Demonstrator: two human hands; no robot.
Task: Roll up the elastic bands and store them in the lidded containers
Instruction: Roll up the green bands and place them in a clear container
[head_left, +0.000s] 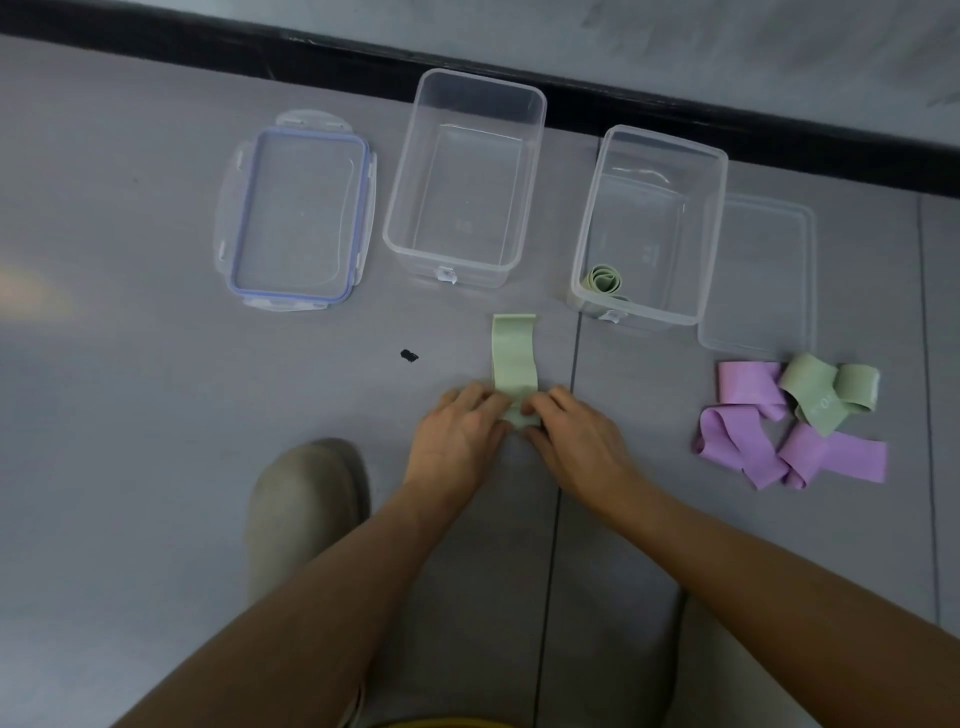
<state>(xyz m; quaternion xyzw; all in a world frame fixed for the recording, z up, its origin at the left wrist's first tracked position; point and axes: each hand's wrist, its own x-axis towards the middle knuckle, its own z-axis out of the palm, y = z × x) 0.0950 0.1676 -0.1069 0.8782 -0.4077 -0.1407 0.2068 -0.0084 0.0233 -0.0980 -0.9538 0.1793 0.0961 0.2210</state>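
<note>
Both hands, the left hand (457, 431) and right hand (576, 436), pinch the near end of a flat green band (514, 353) on a grey floor (156, 389); the band stretches away from the fingers (480, 395). Beyond the fingers stand two open clear containers: a left container (452, 262) and a right container (714, 234) holding a rolled band (604, 280). A blue-rimmed lid (298, 218) lies far left of the fingers, and a clear lid (763, 270) far right. A pile of purple and green bands (789, 421) lies right of the fingers.
</note>
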